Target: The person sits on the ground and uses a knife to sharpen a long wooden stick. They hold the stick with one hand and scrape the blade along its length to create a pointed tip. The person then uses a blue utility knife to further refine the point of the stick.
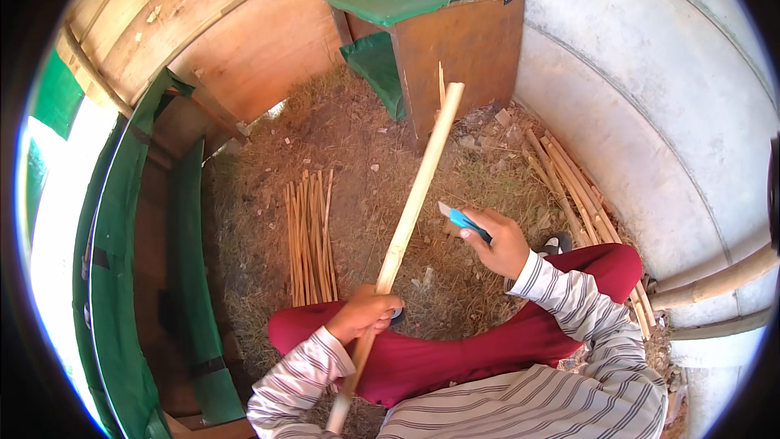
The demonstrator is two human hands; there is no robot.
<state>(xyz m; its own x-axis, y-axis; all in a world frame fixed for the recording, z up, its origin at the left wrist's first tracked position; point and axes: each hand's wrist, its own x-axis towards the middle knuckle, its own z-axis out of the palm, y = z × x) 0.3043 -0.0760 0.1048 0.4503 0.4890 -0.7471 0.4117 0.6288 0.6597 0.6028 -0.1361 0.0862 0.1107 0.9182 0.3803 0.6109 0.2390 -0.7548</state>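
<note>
Nearest, left hand [363,315] is gripping, fingers wrapped tight, a long bamboo stick [404,228] slanting up and away over the red-trousered knees. Just right of the stick, right hand [501,244] is closing round a blue-handled knife [461,220], blade not touching it. Left of the stick, a bundle of thin strips [309,236] is lying on the straw floor; beyond its tip, a wooden cabinet w/ green top [443,41] is standing.

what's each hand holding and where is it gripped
The left hand grips a long bamboo stick low on its length, well below the middle. The right hand holds a small blue-handled knife by its handle, blade tip showing.
</note>
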